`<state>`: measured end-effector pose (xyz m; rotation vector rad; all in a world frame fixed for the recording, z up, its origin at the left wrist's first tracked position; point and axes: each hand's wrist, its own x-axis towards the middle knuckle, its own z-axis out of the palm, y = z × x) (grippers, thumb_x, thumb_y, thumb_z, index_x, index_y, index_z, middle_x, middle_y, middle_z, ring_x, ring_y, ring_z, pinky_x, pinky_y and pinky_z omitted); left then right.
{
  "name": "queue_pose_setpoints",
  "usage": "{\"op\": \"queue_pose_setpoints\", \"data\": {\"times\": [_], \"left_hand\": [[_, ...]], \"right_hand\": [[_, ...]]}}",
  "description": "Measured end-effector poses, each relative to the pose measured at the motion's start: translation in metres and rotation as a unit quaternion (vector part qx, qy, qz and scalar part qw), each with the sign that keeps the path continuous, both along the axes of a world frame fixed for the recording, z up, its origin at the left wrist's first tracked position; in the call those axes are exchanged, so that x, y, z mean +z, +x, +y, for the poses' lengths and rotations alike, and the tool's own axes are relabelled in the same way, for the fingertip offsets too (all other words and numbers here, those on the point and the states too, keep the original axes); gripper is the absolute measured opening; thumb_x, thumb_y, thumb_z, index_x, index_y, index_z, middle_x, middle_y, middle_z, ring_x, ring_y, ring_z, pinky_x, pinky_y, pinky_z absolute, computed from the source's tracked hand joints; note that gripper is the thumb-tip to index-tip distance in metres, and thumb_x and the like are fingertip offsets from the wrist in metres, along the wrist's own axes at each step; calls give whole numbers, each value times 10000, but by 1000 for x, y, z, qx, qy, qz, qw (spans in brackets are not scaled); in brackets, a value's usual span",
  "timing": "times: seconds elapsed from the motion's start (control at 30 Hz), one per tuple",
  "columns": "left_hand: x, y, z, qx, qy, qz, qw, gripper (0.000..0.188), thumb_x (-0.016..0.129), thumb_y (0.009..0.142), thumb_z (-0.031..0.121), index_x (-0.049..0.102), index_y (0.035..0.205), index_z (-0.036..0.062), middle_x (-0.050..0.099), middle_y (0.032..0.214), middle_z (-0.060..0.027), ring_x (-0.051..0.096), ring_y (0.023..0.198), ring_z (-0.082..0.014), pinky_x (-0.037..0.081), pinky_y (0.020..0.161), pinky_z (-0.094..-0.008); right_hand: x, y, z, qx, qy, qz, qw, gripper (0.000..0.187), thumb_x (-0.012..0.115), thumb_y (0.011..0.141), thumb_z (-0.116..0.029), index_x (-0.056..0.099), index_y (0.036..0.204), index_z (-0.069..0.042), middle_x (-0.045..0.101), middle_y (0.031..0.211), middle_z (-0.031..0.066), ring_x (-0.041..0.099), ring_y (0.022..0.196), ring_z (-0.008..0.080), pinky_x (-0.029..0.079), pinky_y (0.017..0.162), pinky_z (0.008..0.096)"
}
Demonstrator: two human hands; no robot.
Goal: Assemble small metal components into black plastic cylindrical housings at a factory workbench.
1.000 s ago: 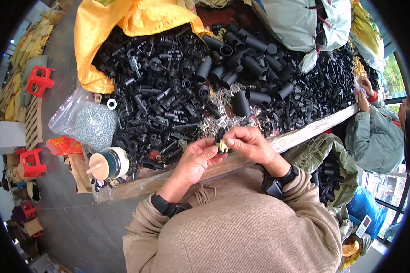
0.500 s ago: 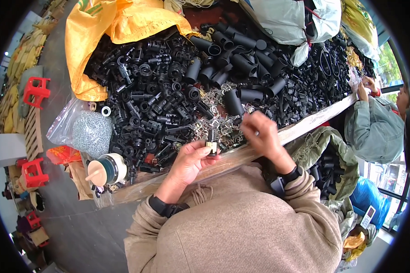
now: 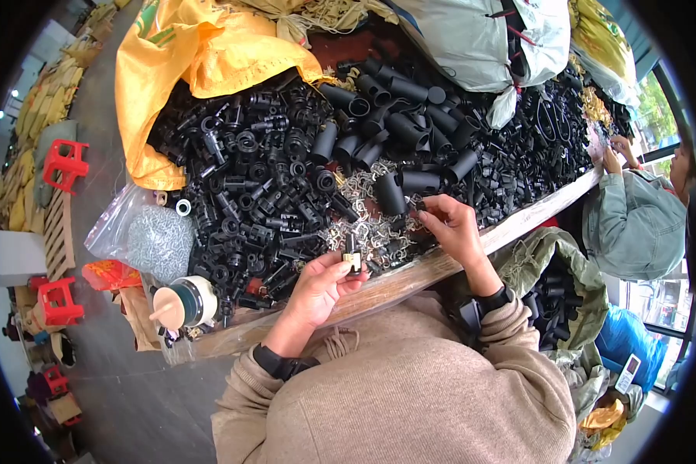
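My left hand [image 3: 317, 290] is closed on a black cylindrical plastic part [image 3: 353, 246] with a cream-coloured piece at its lower end, held upright above the table's near edge. To its right, my right hand [image 3: 456, 228] has thumb and forefinger together in a pinch, close to the black tubes. Something small and dark shows at those fingertips, too small to make out against the pile. Between and beyond my hands lie small pale metal hooks or clips [image 3: 361, 192]. A heap of black plastic fittings [image 3: 247, 166] spreads at the left.
Short black tubes [image 3: 410, 131] and smaller black pieces [image 3: 510, 166] cover the table's middle and right. A wooden edge [image 3: 398, 290] runs along the front. At left stand a bag of screws [image 3: 161, 243] and a lidded cup [image 3: 184, 301]. Another person [image 3: 634, 216] works at far right.
My right hand, blurred before, is now sharper and has come down a little, its fingers in a pinch. My left hand keeps the black part. The whole view has shifted slightly.
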<state>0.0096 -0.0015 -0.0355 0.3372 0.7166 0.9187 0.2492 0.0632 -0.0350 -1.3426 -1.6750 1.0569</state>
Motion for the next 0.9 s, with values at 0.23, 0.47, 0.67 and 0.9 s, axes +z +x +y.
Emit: {"op": "queue_pose_setpoints", "data": {"times": [0.23,0.47,0.67,0.9], "left_hand": [[12,6,1,3,15,20,1000,218,567,795,148,553,972,21,597,909,-74,586,811,-164,468,730,-255],[13,11,0,16,18,10,1000,223,576,802,165,556,973,24,596,915,-54,580,820,-137,469,732,-252],[11,13,-3,9,8,22,1000,211,556,819,179,555,958,21,585,866,-38,572,783,-115,478,713,-252],[17,13,1,-27,52,49,997,221,518,842,206,541,939,9,572,818,-52,569,707,-113,487,650,-234]], "right_hand": [[21,-34,-20,105,-157,306,933,237,593,782,-70,526,997,3,547,772,-19,492,665,28,412,581,161],[27,-62,-39,141,-136,278,940,289,641,744,-113,538,992,-6,540,695,-12,499,631,48,409,556,174],[25,-63,-35,146,232,-33,961,332,689,663,-128,553,943,-14,527,658,50,502,552,160,415,533,255],[23,-55,-25,116,295,-64,946,342,697,637,-116,555,936,-26,534,695,63,509,593,222,421,539,299]]}}
